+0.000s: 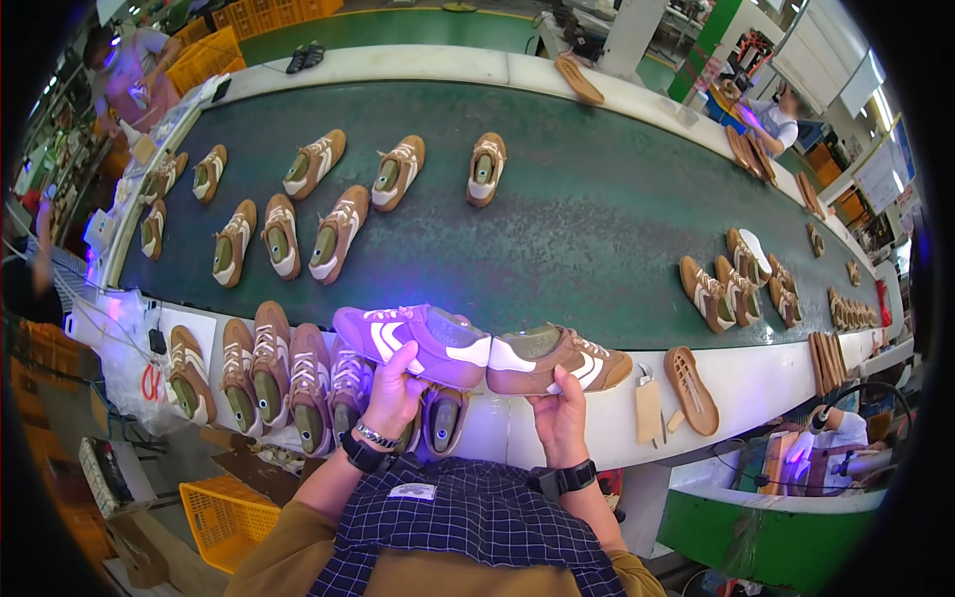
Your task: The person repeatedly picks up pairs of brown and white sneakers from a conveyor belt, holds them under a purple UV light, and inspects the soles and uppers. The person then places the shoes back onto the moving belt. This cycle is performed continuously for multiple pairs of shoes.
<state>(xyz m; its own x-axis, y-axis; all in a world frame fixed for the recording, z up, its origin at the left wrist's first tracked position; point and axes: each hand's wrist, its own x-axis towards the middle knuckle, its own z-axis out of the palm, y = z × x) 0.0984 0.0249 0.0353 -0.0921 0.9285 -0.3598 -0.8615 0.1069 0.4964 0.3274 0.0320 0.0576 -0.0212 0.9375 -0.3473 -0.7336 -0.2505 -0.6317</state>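
Note:
My left hand [395, 390] is closed around a sneaker [423, 343] tinted purple by the light, its toe to the left. In my right hand [559, 418] is a brown sneaker [555, 360] with white stripes, toe to the right. The two heels meet in front of me, above the white ledge. Fingers beneath both shoes are partly hidden. Near my left hand, a row of brown sneakers [271, 363] lines the ledge, some partly covered by my arm and the held shoe. To the right of my right hand lie a loose shoe sole [690, 390] and a tan block-shaped piece [650, 410].
A green conveyor belt [587, 219] beyond the ledge carries several sneakers [332, 235] at left and more [734, 284] at right. An orange crate [229, 519] stands low at left. People work at far left [139, 85] and far right [774, 121].

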